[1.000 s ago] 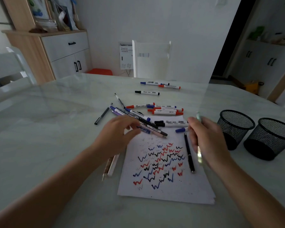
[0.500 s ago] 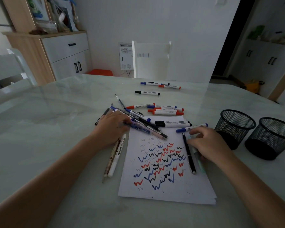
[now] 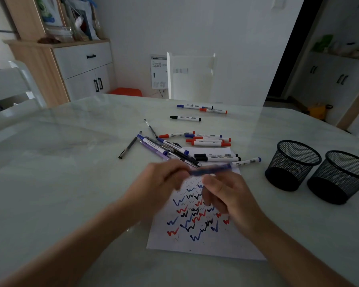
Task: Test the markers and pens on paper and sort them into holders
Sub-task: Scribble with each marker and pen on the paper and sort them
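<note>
A blue pen [image 3: 210, 170] is held level above the white paper [image 3: 207, 243], which is covered in red, blue and black squiggles. My left hand [image 3: 160, 185] grips its left end. My right hand [image 3: 226, 193] pinches it near the middle from below. The motion blurs both hands. A pile of pens and markers [image 3: 174, 149] lies just beyond the paper. Red-capped markers [image 3: 209, 141] and black-capped markers [image 3: 216, 157] lie behind it. Two black mesh holders [image 3: 292, 165] [image 3: 340, 177] stand at the right, both looking empty.
Three more markers [image 3: 201, 108] lie further back on the pale marble table [image 3: 60, 172]. A loose dark pen [image 3: 128, 147] lies left of the pile. A white chair [image 3: 191, 75] stands at the far edge, another chair at the left.
My left hand lifted a blue pen out of the pile and brought it over the paper. My right hand left the table by the black pen and came up to meet the blue one.
</note>
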